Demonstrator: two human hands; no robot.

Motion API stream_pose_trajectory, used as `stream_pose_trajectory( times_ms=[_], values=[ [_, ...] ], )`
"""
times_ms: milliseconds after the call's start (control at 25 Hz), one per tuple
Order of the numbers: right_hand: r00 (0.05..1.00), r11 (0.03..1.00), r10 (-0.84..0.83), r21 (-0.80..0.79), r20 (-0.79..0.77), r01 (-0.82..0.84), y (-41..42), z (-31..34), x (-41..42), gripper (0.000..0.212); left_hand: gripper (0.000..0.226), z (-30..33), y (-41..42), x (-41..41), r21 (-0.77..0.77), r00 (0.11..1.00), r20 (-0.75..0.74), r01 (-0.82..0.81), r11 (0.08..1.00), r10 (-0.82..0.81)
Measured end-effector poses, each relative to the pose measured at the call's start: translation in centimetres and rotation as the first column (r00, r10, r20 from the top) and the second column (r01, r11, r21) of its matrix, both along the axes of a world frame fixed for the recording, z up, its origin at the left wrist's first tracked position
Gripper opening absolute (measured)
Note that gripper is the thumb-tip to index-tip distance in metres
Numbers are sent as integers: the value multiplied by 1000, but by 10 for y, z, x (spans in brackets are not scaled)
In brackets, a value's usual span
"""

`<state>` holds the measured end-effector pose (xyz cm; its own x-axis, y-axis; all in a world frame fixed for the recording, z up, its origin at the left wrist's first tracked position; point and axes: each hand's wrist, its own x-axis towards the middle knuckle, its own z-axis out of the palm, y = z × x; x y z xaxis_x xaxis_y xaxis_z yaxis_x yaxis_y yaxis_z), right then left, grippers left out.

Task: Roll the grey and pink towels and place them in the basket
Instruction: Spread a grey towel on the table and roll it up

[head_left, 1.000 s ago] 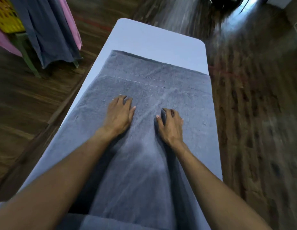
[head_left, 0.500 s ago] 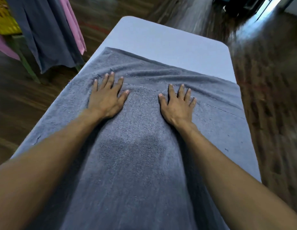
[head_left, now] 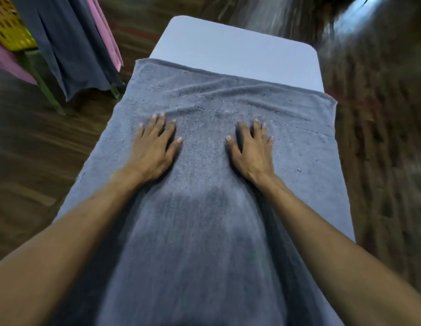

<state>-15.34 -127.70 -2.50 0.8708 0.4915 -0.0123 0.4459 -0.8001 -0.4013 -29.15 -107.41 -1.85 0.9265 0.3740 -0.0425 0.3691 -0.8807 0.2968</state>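
Left hand (head_left: pixel 153 149) and right hand (head_left: pixel 253 151), fingers now spread flat, have slid further apart on the grey terry towel (head_left: pixel 204 231) covering the white bench (head_left: pixel 240 50) to near its far edge. Smoothing continues; rolling not begun.

The floor (head_left: pixel 40 161) is dark brown wood with long boards, and it looks blurry on both sides. A long white table (head_left: pixel 240 52) stands in the middle, and its far corners are round. At the top left, a dark blue cloth (head_left: pixel 70 48) hangs down, with a pink cloth (head_left: pixel 103 27) hanging just beside it. A green leg of some stand (head_left: pixel 47 88) comes down to the floor there (what it holds up is hard to tell). A yellow thing with holes (head_left: pixel 9 29) sits in the top left corner. At the top right, bright light (head_left: pixel 355 10) shines on the floor.
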Motion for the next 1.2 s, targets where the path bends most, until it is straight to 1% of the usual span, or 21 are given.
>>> stream_pose_trajectory(
  times_ms=[80, 160, 200, 280, 360, 400, 480, 640, 720, 800, 920, 1040, 1120, 1160, 1200],
  values=[
    [998, 1000, 15, -4, -65, -15, -27, 7, -37, 57, 60, 3, -27, -33, -54, 1000, -24, 12, 998, -13],
    [990, 1000, -13, -11, -137, 12, -65, 13, -90, 58, 59, 11, -59, -78, -101, 997, -53, 46, 994, -52],
    [986, 999, -28, -21, -166, 25, -83, 13, -116, 58, 58, 12, -73, -103, -116, 997, -45, 59, 992, -65],
    [970, 996, -77, -51, -232, 67, -124, 15, -173, 57, 60, 16, -100, -161, -123, 993, -43, 106, 987, -112],
    [963, 994, -102, -51, -251, 92, -167, 24, -226, 53, 62, 24, -114, -222, -111, 984, -48, 165, 980, -172],
    [967, 996, -93, -37, -237, 86, -186, 30, -251, 51, 60, 30, -115, -253, -111, 982, -50, 174, 978, -180],
    [982, 994, -111, -12, -155, 110, -225, 39, -293, 48, 55, 42, -112, -309, -109, 984, -16, 174, 979, -176],
    [979, 978, -195, -67, 62, 199, -289, 47, -354, 42, 47, 52, -100, -392, -91, 989, 36, 144, 985, -141],
    [981, 982, -171, -69, 92, 177, -310, 42, -370, 41, 44, 45, -93, -411, -94, 987, 40, 162, 982, -158],
    [985, 987, -150, -47, 84, 154, -320, 30, -372, 41, 44, 34, -91, -414, -87, 988, 32, 153, 984, -151],
    [980, 979, -200, -20, 16, 201, -317, 22, -362, 36, 46, 29, -93, -408, -89, 990, 30, 137, 987, -135],
    [981, 980, -195, -33, 22, 195, -316, 30, -365, 26, 47, 27, -88, -419, -192, 987, 57, 159, 968, -151],
    [991, 987, -130, -91, -5, 129, -322, 36, -377, 26, 45, 25, -82, -430, -278, 985, 95, 166, 946, -145],
    [997, 988, -75, -135, -22, 71, -327, 41, -384, 28, 44, 23, -78, -435, -307, 986, 108, 158, 939, -131],
    [997, 983, -19, -182, -72, 5, -334, 44, -389, 30, 45, 23, -73, -437, -318, 986, 96, 162, 934, -139]
  ],
)
